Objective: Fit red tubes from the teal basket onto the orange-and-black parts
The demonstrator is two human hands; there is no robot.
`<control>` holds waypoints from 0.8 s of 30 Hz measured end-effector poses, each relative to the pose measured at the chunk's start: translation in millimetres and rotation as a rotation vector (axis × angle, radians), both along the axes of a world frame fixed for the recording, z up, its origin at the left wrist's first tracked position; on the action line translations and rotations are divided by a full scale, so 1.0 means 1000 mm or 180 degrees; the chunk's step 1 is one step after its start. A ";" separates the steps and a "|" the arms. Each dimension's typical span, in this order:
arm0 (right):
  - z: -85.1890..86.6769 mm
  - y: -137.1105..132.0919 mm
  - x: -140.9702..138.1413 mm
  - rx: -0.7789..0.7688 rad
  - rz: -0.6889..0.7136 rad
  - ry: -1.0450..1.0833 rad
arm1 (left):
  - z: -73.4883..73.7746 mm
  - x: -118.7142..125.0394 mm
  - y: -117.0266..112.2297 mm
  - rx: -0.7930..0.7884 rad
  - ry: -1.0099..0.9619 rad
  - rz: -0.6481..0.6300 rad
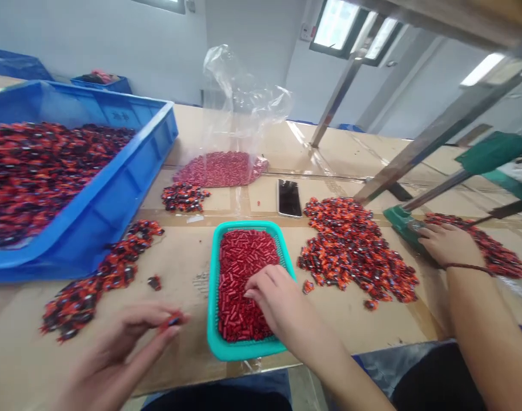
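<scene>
My left hand pinches a small red-and-black plastic part between thumb and forefinger, left of the basket; motion blurs it. Inside the turquoise plastic basket, my right hand reaches over short red tubes, fingertips drawn together at their surface. Whether a tube is between those fingers cannot be made out. A single dark-and-red part lies on the cardboard near my left hand, beside a long pile of similar parts. To the basket's right spreads a larger heap of orange-red-and-black parts.
A blue crate full of similar parts stands at the left. Behind the basket are a clear bag of red tubes and a phone. At right, another person's hand touches a green hand-press-like device among metal posts.
</scene>
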State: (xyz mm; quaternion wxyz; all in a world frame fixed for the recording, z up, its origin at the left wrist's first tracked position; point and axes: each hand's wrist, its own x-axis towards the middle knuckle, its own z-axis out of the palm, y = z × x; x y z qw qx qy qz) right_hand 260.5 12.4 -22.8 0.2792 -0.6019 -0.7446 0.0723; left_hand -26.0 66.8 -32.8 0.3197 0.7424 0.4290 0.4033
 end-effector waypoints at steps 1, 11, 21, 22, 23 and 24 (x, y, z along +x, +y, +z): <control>0.001 0.000 0.001 -0.0001 0.0052 0.0123 | 0.011 0.009 -0.005 -0.0078 -0.0094 -0.0395; 0.023 -0.023 -0.014 -0.0277 0.0477 0.1466 | 0.045 0.037 -0.030 -0.0111 -0.0421 -0.0550; 0.040 -0.025 -0.042 0.0691 0.1274 0.1184 | 0.050 0.039 -0.042 0.0967 0.0131 -0.0754; 0.038 -0.024 -0.043 0.0700 0.1281 0.1133 | 0.051 0.039 -0.043 0.1021 0.0175 -0.0739; 0.037 -0.023 -0.045 0.0687 0.1278 0.1090 | 0.052 0.039 -0.044 0.1069 0.0238 -0.0754; 0.036 -0.023 -0.047 0.0674 0.1275 0.1060 | 0.053 0.039 -0.044 0.1133 0.0302 -0.0781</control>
